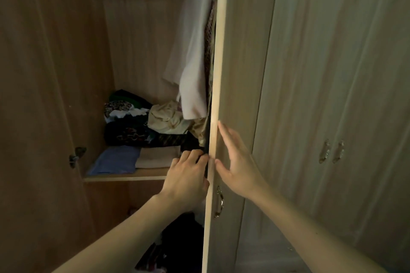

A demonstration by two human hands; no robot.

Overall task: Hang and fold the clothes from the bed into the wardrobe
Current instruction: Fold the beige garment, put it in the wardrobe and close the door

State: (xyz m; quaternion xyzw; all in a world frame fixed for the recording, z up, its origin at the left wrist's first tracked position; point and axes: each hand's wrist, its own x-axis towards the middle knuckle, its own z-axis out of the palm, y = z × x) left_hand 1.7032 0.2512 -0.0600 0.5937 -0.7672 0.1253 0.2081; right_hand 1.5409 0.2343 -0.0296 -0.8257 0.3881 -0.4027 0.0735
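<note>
Both L hand (pixel 186 182), R hand (pixel 237 166) at door edge (pixel 218 62).

no readable text, labels, brands or numbers anywhere, wardrobe and clothes unmarked

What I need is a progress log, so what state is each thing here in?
Middle door: ajar, edge toward camera.
Right doors: shut.
Left hand: fingers curled at the middle door's edge.
Right hand: flat on its face.
White garment: hanging.
Blue cloth: folded on shelf.
Clothes pile: crumpled.
</note>
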